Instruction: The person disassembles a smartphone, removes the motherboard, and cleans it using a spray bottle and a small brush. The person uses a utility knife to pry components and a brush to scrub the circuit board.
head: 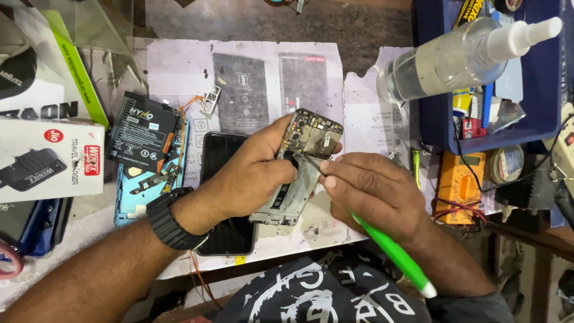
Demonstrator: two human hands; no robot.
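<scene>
The left hand [254, 173], a black watch on its wrist, is closed around an opened grey phone frame with an exposed circuit board [302, 164], held tilted above the paper-covered worktop [179, 66]. The right hand [373, 191] pinches a green-handled thin metal tool [391, 254], its tip touching the board. A black phone screen [222, 197] lies beneath, a black battery [142, 131] lies left.

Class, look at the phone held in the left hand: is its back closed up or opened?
Opened: the phone in the left hand shows its bare circuit board and inner frame.
</scene>
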